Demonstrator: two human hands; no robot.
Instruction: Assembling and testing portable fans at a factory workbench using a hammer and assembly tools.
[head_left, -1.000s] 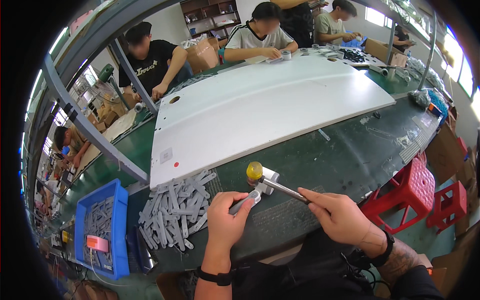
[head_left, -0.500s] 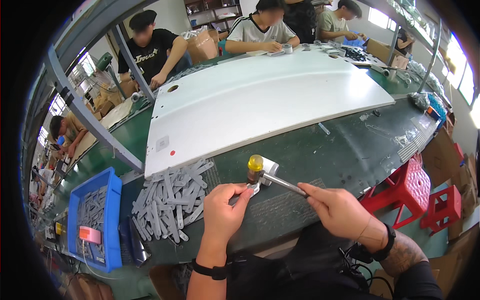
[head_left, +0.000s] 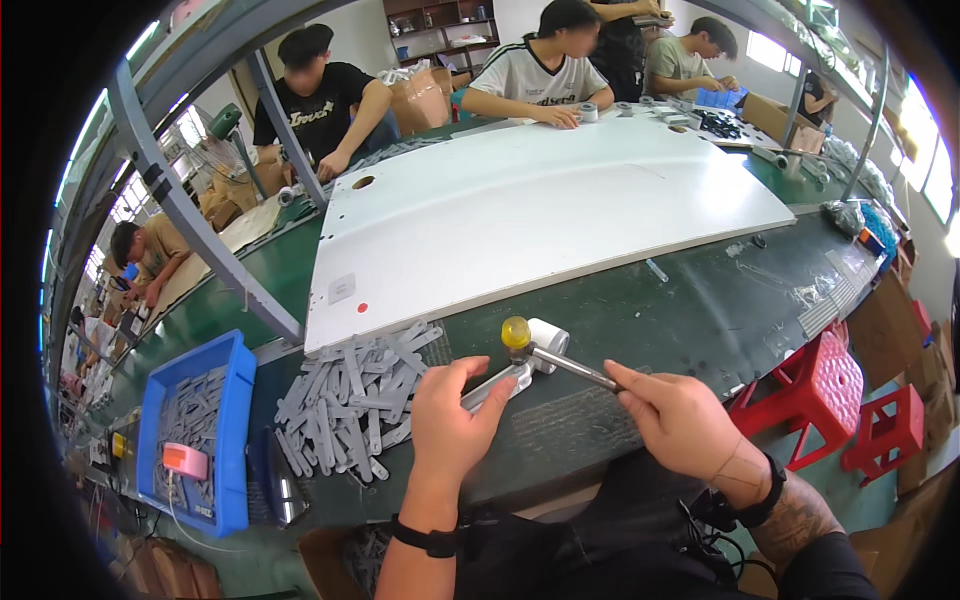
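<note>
Head view: the right hand (head_left: 680,415) is closed round the handle of a hammer (head_left: 572,368), whose yellow face points up and whose other end stands at the far end of a grey strip (head_left: 490,387); whether it touches cannot be told. The left hand (head_left: 450,420) is around the near part of that strip, thumb along it and index finger spread away; how firmly the hidden fingers hold it does not show. The hands are apart. The strip's far end lies beside a white cylinder (head_left: 549,340) on the green bench (head_left: 600,300), right of a pile (head_left: 345,400) of similar strips; a blue bin (head_left: 238,400) stands further left, and a white board (head_left: 480,235) lies beyond. The step in hand looks like tapping at the strip's end by the cylinder. The next move seems to call for a steady strip, fingertips clear of the head, and a short, square stroke.
</note>
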